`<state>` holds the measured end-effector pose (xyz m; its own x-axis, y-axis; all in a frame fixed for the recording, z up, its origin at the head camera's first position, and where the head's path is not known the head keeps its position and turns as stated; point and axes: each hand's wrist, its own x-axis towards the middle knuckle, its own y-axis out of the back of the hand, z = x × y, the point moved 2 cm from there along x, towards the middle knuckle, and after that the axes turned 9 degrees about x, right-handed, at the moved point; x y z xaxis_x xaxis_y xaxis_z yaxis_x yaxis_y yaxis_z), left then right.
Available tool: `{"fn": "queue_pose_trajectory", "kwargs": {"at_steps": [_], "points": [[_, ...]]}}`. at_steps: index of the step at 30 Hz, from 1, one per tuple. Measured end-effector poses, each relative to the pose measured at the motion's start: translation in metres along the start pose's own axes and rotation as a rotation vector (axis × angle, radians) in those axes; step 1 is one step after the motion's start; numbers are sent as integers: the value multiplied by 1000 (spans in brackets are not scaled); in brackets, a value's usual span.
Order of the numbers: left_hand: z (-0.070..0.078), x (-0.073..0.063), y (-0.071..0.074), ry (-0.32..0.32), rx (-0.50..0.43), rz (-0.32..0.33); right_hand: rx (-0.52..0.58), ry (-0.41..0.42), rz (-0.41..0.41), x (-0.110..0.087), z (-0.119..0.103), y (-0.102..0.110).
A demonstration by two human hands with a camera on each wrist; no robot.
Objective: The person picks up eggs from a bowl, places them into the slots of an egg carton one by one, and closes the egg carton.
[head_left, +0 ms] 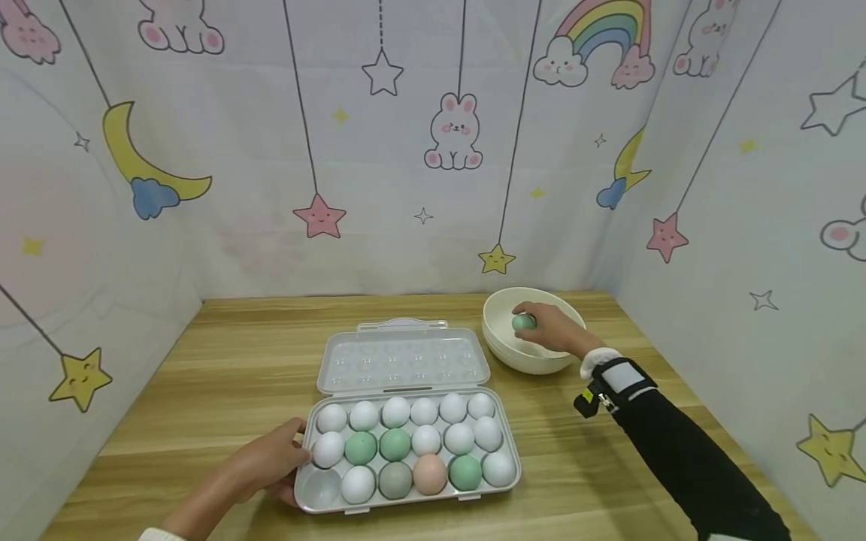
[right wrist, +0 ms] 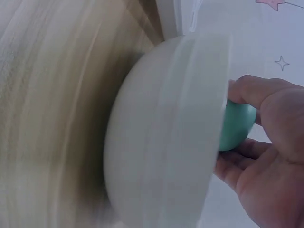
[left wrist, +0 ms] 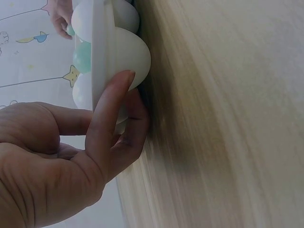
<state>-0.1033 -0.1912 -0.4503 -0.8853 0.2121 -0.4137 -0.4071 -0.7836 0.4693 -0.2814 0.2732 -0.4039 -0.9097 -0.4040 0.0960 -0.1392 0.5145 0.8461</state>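
My right hand pinches a green egg at the mouth of a cream bowl. In the right wrist view the bowl's wall hides part of that egg. With thumb and curled fingers, my left hand grips the left edge of a clear plastic egg tray. White eggs, several green ones, a grey egg and a peach egg fill its cups, except the bare front left cup. Up close, the left wrist view shows the left hand on the tray's rim.
The tray's hinged lid lies folded back behind it, just left of the bowl. Everything stands on a wood-grain tabletop. Cloth walls printed with stars and rabbits close off the back and both sides.
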Motion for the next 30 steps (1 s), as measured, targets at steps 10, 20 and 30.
{"fn": "queue_pose_trajectory", "kwargs": {"at_steps": [10,20,30], "points": [[-1,1,0,2,-6,-10,98,112,130,-7,-40,23],[-2,3,0,-1,3,-4,215,301,152,-24,-96,34],[-2,5,-1,15,25,-18,279,497,107,-39,-154,22]]}}
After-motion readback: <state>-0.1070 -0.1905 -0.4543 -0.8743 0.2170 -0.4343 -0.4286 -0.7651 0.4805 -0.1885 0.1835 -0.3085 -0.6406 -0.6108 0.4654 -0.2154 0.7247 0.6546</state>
